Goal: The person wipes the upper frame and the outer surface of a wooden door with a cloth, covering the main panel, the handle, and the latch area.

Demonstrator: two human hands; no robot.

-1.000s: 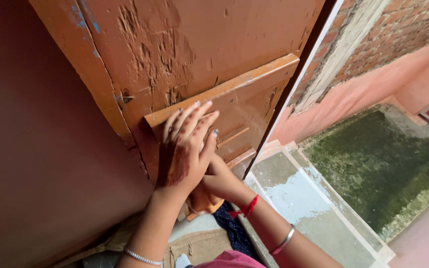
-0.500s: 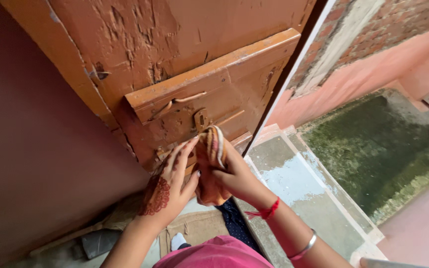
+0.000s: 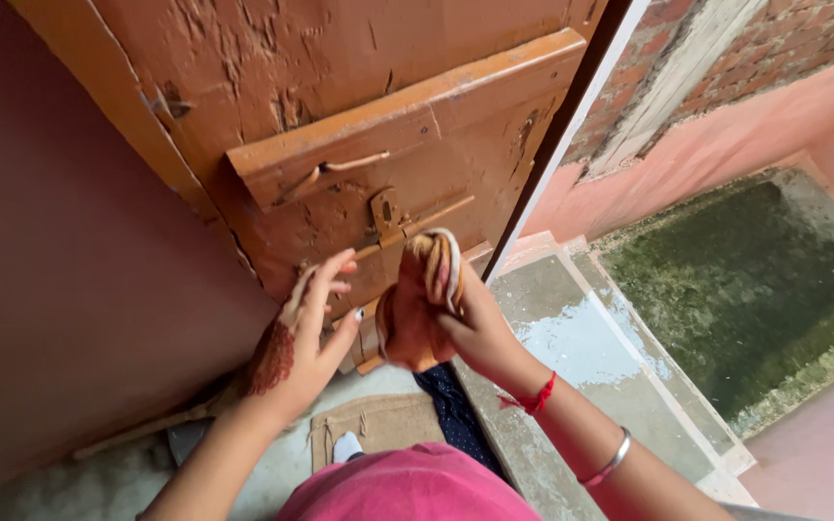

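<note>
Cloth (image 3: 417, 304) higher now, right hand (image 3: 480, 328)

Right hand (image 3: 475, 328) presses orange cloth (image 3: 417, 309) against wooden door (image 3: 359, 145)
</note>
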